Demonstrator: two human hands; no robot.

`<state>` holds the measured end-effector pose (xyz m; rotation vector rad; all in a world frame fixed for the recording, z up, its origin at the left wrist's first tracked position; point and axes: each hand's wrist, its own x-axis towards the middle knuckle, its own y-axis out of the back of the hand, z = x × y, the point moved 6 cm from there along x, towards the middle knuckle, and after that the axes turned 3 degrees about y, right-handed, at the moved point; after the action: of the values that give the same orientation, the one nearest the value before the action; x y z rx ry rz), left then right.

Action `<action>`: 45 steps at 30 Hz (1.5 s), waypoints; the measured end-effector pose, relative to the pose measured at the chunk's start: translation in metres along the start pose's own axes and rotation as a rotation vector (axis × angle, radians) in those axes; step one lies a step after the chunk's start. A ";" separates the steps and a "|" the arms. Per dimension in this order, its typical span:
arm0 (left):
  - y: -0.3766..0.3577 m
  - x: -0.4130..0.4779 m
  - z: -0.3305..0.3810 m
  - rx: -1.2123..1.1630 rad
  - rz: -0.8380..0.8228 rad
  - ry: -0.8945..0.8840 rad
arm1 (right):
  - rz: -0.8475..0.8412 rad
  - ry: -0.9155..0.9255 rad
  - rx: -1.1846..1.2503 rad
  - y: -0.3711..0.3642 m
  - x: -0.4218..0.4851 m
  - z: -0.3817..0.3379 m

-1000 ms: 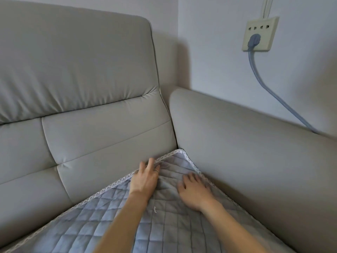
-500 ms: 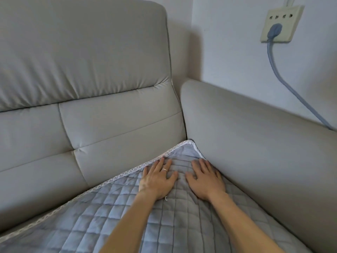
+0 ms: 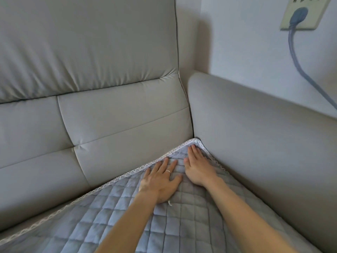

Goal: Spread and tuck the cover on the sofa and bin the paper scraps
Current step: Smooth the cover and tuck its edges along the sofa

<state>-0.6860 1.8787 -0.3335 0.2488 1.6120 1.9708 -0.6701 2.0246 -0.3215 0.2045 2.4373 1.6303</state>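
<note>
On quilted cover (image 3: 182, 225) (lace-edged) in sofa (image 3: 118, 125) corner, left hand (image 3: 160, 179), right hand (image 3: 197, 167) lie flat, released; socket (image 3: 315, 17) above.

cover (image 3: 182, 225) on sofa (image 3: 109, 125) seat, corner against armrest (image 3: 255, 134)

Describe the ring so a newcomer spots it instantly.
On the grey sofa, find the corner where backrest meets armrest. The left hand and right hand lie flat on the quilted blue cover. The ring is the thin silver band on the left hand; the right is bare.
</note>
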 end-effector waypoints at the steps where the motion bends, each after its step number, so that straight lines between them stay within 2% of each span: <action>1: -0.003 0.002 0.001 -0.002 -0.014 -0.019 | -0.031 -0.022 -0.042 -0.006 0.004 0.007; 9: 0.010 0.024 0.000 0.023 0.035 -0.094 | -0.100 -0.114 -0.127 -0.004 0.042 0.013; 15: -0.010 0.015 0.000 0.003 0.292 -0.005 | -0.086 -0.176 -0.163 -0.018 0.047 0.021; 17: -0.020 0.009 0.001 0.014 0.325 -0.024 | -0.013 -0.159 -0.157 -0.029 0.037 0.024; 22: -0.004 0.009 -0.012 0.003 0.241 0.033 | 0.218 -0.040 -0.151 -0.022 0.031 0.001; 28: 0.013 0.024 -0.005 0.018 0.143 0.008 | 0.314 0.062 -0.201 -0.011 0.044 0.007; 32: 0.018 0.027 -0.013 0.042 0.145 -0.001 | 0.428 0.176 -0.158 -0.008 0.046 -0.003; 34: 0.015 0.029 -0.013 0.032 0.142 0.001 | 0.403 0.205 -0.172 -0.010 0.047 -0.003; 36: 0.012 0.030 -0.013 0.025 0.132 0.004 | 0.277 0.184 -0.203 -0.015 0.048 -0.001; 39: 0.003 0.030 -0.009 0.040 0.171 0.000 | 0.040 0.049 -0.215 -0.017 0.051 0.006; 41: -0.006 0.024 -0.006 0.062 0.212 -0.008 | -0.046 -0.012 -0.238 -0.019 0.048 0.005; 43: -0.016 0.020 -0.005 0.066 0.242 -0.017 | -0.062 -0.028 -0.216 -0.027 0.041 0.004; 45: -0.015 0.021 -0.007 0.066 0.271 -0.028 | 0.027 -0.007 -0.178 -0.032 0.035 0.006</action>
<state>-0.7018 1.8859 -0.3536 0.5439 1.7006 2.1022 -0.7027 2.0252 -0.3565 0.2161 2.2772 1.8419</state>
